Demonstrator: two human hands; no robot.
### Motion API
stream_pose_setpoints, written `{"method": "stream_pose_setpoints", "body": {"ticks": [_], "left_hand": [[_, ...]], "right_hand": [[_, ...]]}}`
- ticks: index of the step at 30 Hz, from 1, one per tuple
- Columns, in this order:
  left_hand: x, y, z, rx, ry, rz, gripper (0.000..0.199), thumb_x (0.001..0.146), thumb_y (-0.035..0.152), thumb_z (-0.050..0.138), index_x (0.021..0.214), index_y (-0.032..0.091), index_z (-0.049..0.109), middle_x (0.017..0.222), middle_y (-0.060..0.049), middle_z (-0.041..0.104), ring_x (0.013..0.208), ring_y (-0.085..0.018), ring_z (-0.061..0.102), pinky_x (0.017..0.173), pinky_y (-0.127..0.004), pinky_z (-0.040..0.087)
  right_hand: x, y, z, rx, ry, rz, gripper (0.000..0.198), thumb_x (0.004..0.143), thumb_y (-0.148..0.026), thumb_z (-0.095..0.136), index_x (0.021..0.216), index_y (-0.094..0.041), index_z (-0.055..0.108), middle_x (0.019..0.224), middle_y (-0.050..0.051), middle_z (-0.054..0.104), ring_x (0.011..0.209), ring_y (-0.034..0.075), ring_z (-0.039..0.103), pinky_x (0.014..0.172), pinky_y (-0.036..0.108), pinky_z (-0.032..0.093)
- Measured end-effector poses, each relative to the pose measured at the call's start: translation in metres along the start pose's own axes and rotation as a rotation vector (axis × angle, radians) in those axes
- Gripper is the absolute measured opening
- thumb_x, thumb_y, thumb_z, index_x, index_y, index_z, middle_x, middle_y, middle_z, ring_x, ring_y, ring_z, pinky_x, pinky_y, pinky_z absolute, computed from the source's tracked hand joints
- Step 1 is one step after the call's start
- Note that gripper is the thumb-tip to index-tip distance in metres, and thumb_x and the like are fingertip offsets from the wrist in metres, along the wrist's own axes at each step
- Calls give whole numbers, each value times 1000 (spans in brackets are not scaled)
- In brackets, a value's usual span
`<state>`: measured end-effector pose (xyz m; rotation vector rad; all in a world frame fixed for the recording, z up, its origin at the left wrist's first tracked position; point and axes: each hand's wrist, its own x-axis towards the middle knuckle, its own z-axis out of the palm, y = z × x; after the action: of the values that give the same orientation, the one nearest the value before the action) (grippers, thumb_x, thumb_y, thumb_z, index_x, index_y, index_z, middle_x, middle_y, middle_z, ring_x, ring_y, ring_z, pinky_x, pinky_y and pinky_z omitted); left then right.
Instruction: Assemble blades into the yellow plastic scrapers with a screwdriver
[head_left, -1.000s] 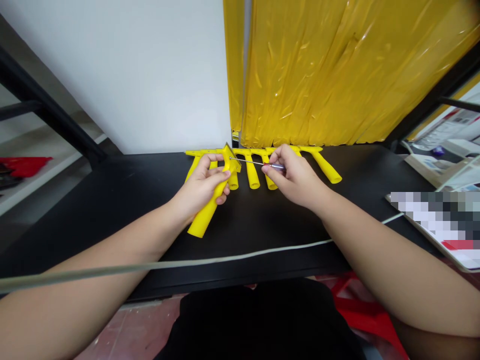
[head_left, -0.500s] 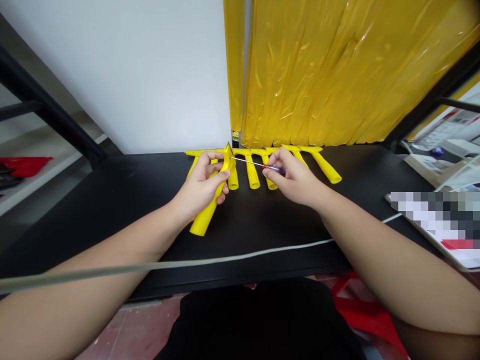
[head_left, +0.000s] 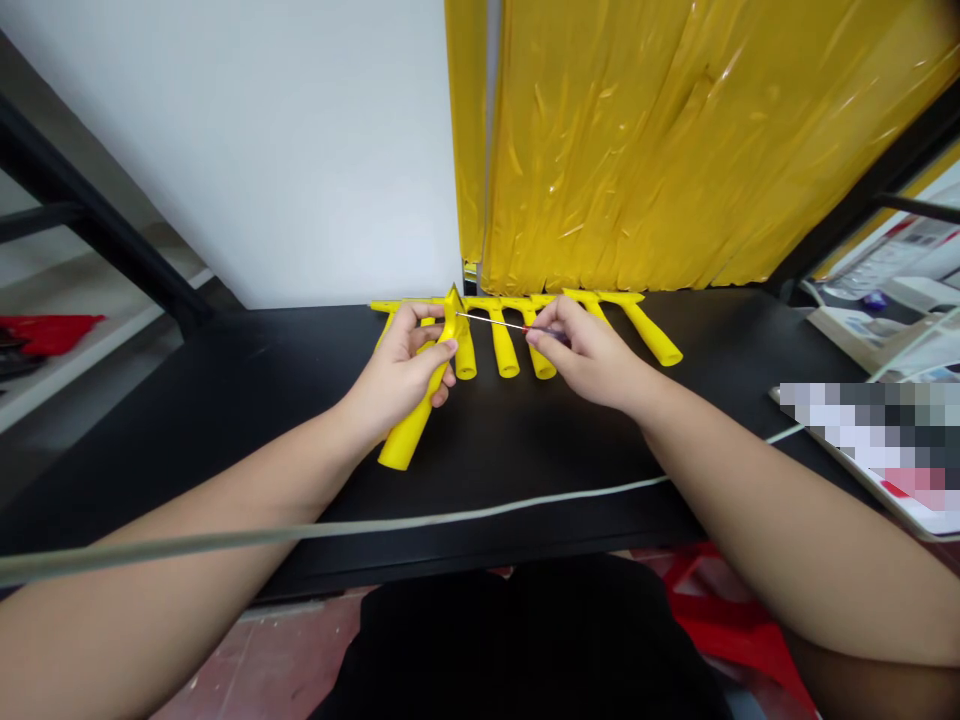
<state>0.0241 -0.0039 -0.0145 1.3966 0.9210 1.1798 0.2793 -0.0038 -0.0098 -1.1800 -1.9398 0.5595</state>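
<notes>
Black table [head_left: 225, 400] against a white wall, my left hand [head_left: 401, 370] wrapped round a yellow handle piece [head_left: 412, 425] tilted above the tabletop, my right hand [head_left: 592, 355] pinching a thin screwdriver [head_left: 499, 323], its tip touching the piece's head, more yellow handles [head_left: 517, 345] lined behind.

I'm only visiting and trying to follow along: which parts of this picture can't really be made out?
Head view, the only one:
- Tip of the thin metal screwdriver: too small where it meets the yellow plastic handle part gripped by the left hand.
- Screwdriver's handle: mostly hidden in the right hand.
- Flat item at the right edge: blurred out and cut off.
- Row of yellow plastic handles: partly hidden behind both hands.
</notes>
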Motion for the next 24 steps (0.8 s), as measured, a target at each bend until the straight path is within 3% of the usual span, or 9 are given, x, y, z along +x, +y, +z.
{"method": "stream_pose_setpoints", "body": {"ticks": [5,8,10,13,18,22,24], "left_hand": [[-2,2,0,30,-25,5,37,92,18,71,119,24,47,111,-4,57,55,-8,62,35,-18,46],[-1,1,-1,27,-17,2,37,92,17,70,119,24,47,110,-3,57,54,-7,62,35,-18,46],[1,0,-1,22,-6,4,36,92,17,69,119,24,46,109,-3,57,53,-8,62,34,-18,45],[1,0,-1,29,-6,7,36,92,16,68,119,24,46,110,-4,57,53,-8,62,34,-18,45],[-1,1,0,39,-31,12,39,91,19,72,120,24,47,115,-5,56,54,-7,62,35,-18,46],[-1,0,0,36,-20,8,39,91,19,72,119,24,47,112,-3,56,54,-8,62,34,-18,46],[-1,0,0,31,-21,17,38,91,19,72,119,24,46,111,-3,56,54,-7,62,35,-18,46]], "right_hand": [[4,-2,-4,-42,-55,57,43,108,-46,42,80,-20,63,73,3,59,71,20,54,72,35,39],[0,0,-3,72,-90,17,24,104,-46,55,102,-23,59,76,-1,57,68,18,51,67,33,39],[-2,1,-2,102,-103,-12,22,100,-40,64,111,-25,52,79,-3,56,66,16,49,65,31,39],[-1,0,-2,7,-52,-23,15,100,-37,62,99,-23,55,81,-1,59,69,17,51,68,32,39],[4,-2,-4,-40,-73,48,44,109,-45,41,80,-21,64,72,3,59,70,19,54,71,35,39],[0,0,-3,91,-106,-10,19,100,-42,62,106,-24,58,77,-2,56,66,17,49,66,32,39],[-2,1,-3,91,-88,-20,24,96,-37,68,110,-25,53,76,-5,53,63,16,46,64,31,38]]}}
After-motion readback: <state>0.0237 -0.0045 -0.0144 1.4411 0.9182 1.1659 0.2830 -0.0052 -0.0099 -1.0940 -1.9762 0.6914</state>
